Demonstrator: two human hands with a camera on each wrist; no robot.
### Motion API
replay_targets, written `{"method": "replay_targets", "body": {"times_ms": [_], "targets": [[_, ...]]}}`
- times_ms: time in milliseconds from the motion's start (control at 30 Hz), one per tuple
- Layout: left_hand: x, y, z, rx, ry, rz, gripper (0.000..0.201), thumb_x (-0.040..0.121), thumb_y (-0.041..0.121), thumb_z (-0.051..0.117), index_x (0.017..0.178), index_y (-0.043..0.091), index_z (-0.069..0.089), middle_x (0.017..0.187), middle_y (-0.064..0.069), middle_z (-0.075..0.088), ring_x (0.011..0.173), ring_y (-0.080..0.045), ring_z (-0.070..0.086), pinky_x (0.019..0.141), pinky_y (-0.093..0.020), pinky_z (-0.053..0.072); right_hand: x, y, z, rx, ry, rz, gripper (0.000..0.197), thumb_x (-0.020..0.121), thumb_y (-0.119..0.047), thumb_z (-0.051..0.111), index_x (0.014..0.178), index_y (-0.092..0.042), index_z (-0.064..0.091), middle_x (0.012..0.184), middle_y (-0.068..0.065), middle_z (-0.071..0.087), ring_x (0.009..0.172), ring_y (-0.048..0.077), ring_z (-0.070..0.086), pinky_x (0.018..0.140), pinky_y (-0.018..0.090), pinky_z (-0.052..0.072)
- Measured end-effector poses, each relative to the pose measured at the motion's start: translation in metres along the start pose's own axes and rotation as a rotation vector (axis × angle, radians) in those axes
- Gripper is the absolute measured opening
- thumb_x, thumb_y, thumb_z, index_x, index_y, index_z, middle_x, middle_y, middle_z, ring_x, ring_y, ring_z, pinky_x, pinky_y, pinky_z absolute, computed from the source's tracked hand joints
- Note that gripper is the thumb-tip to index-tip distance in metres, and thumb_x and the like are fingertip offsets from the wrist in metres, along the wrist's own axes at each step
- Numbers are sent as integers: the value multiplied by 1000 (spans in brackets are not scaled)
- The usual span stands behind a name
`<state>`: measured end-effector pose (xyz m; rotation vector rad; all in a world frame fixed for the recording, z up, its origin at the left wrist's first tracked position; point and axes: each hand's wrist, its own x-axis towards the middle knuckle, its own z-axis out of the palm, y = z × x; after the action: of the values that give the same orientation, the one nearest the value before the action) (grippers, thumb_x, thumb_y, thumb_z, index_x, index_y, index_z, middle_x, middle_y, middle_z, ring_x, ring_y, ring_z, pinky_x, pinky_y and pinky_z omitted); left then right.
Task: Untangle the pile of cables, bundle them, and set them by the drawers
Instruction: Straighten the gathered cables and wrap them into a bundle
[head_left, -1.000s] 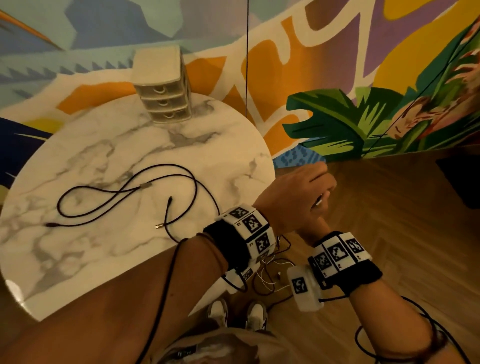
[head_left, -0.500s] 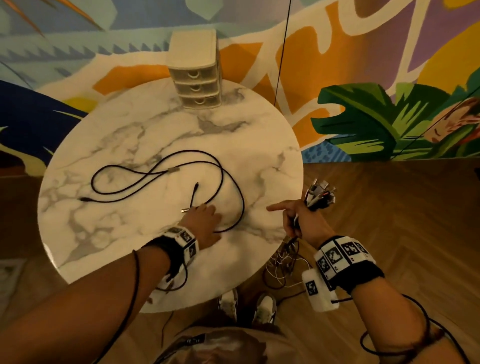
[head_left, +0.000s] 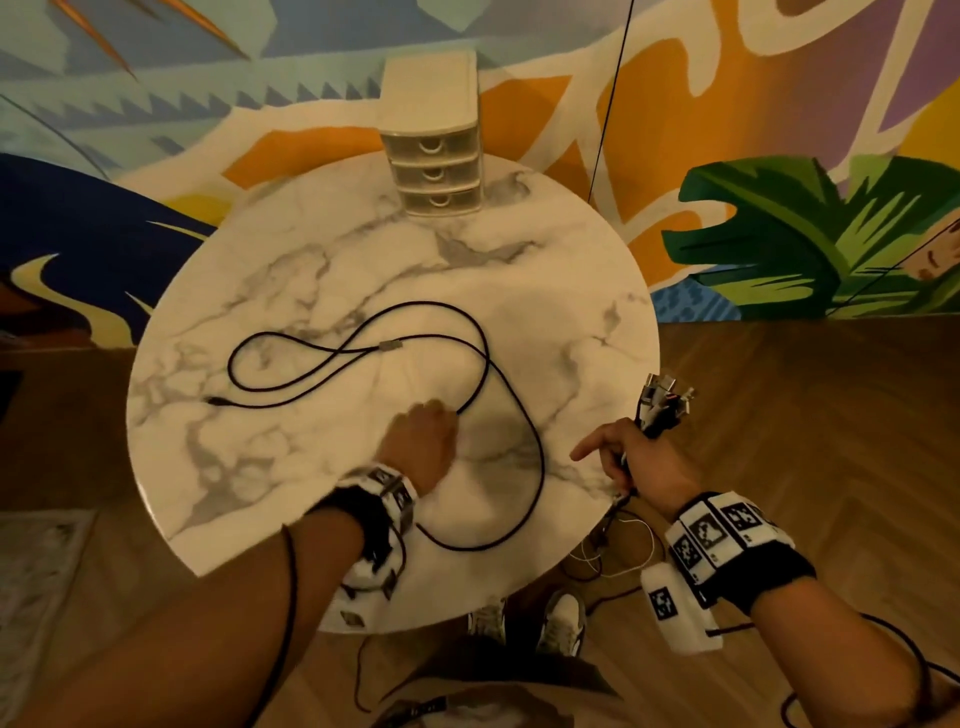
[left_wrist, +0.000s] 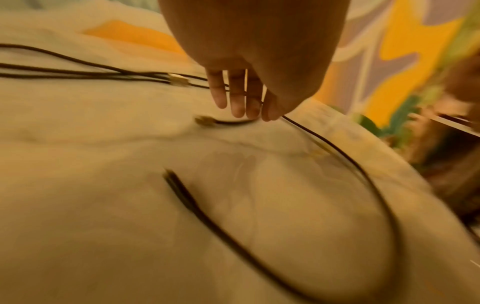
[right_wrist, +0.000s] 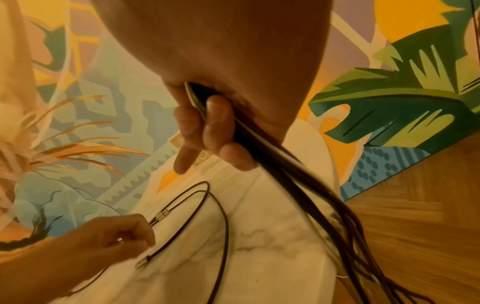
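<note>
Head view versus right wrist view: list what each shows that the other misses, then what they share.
Head view only: the connector ends fanning above the right hand, all three drawers, and shoes by the table.

Right wrist view only: the grip itself, fingers curled round the gathered cables, index finger extended.

Both: the left hand at the black cable on the marble top.

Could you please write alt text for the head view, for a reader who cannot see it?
Left hand reaches onto a round marble table to take the black cable looped there, while the right hand holds a bunch of cables past the table's edge. A small drawer unit stands at the far rim.
</note>
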<state>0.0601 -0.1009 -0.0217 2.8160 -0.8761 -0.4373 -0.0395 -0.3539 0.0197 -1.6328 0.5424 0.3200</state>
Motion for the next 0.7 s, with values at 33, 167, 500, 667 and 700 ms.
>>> {"method": "replay_targets", "body": {"times_ms": [33,167,500,667,700], "targets": [[8,-16,-11,-17,9,-110,28,87,23,43,102,8,60,105,-16,56,92,-37,56,73,-42,46,1,-1,0,2,7,7,53,99,-16,25,79,4,70,41,4,37,39,17,30,47,29,31],[37,-79,-35,2,-38,-393,47,87,12,52,132,10,44,139,-15,37,121,-36,44,97,-43,41,5,-2,4,48,37,27,51,98,-15,26,80,8,68,40,4,34,36,17,26,45,30,26],[72,-103,-27,-13,-38,-383,34,92,20,51,123,5,48,121,-19,44,105,-39,51,86,-46,46,2,0,3,78,91,56,53,99,-15,25,80,7,69,41,4,34,41,21,27,47,33,29],[70,-82,-33,-5,98,-219,22,93,24,51,106,7,52,108,-14,49,93,-36,52,69,-44,48,8,-12,9,58,103,59,52,98,-16,25,80,5,69,41,3,35,41,20,28,48,33,28],[70,-72,-41,-62,155,-194,18,92,23,52,101,7,53,104,-13,50,90,-35,53,67,-43,47,9,-15,12,50,110,60,51,98,-16,26,81,5,69,41,3,34,41,19,28,48,32,27]]}}
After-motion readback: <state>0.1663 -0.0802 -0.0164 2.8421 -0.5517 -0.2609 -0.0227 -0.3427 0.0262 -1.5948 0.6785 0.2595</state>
